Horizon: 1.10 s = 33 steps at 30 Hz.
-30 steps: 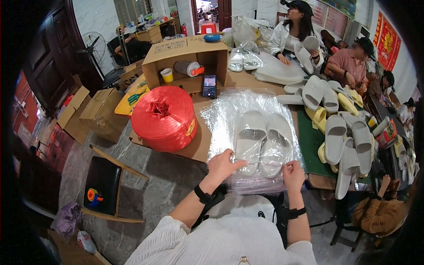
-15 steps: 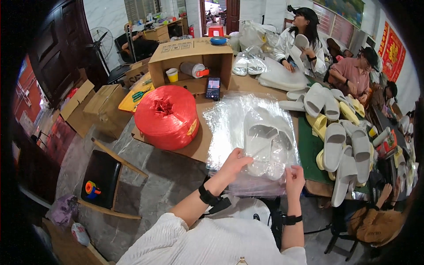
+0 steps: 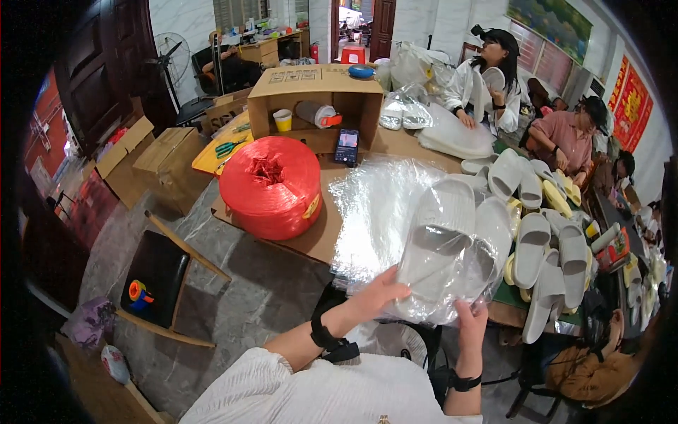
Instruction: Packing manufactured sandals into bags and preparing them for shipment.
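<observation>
We grasp a clear bag [image 3: 460, 256] with a pair of grey slippers [image 3: 439, 205] inside, our left hand [image 3: 383, 293] pinching its edge at eight o'clock and our right hand [image 3: 472, 322] pinching it at six, over the near side of the table [image 3: 404, 146]. Around that bag we see flat plastic sleeves [image 3: 374, 219] just beside it toward ten, a red roll [image 3: 267, 194] farther out between nine and ten, and a pile of loose slippers [image 3: 531, 256] at three
</observation>
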Tool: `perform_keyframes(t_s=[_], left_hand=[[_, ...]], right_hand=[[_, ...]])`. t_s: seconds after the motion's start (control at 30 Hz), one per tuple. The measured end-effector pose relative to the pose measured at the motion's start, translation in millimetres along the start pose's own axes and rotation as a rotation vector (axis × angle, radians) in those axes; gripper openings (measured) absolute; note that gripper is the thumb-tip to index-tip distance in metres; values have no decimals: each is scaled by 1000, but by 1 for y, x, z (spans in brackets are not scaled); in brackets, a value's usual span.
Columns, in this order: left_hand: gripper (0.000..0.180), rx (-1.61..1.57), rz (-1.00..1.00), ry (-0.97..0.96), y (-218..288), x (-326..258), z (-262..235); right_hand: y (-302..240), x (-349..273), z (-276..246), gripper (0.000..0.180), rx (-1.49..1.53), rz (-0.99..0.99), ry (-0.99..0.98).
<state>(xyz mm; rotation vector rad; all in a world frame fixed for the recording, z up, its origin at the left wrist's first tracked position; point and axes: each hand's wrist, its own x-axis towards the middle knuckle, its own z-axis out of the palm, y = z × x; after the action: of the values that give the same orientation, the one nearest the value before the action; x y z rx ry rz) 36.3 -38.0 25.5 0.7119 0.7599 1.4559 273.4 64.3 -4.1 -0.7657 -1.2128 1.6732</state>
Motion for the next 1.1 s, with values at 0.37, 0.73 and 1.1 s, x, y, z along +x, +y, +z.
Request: perform_keyframes(t_s=[0.37, 0.73, 1.1], left_hand=[[48, -13, 166, 126, 17, -53, -43], [46, 91, 405, 427, 199, -107, -195], [38, 769, 179, 893, 274, -117, -260]], right_hand=[[18, -16, 62, 44, -398, -162, -330], [9, 14, 68, 25, -847, -282, -193], [27, 27, 37, 23, -1015, -353, -84]])
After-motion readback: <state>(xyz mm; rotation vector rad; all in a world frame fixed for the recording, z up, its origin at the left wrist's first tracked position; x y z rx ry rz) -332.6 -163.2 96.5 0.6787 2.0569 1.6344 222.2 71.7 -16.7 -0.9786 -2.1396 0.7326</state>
